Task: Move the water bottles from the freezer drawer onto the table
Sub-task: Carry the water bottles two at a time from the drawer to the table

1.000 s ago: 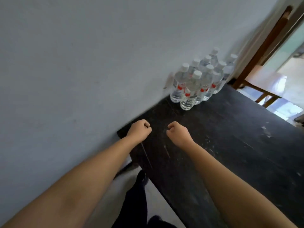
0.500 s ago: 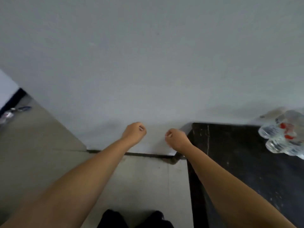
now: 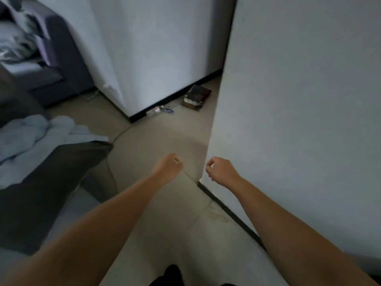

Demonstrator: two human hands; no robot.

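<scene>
The view has swung off the dark worktop and its cluster of bottles, neither now in frame, to a floor corner between white walls.

Left hand (image 3: pixel 169 166) and right hand (image 3: pixel 220 169) hang mid-frame, apart, fingers curled on nothing. No freezer drawer shows (one stray bottle (image 3: pixel 153 111) lies on the floor at the wall base, upper centre). Judging by their kind, frozen bottles would be heavy, stiff and slick with frost; best gripped round the body's middle, one per hand.
</scene>
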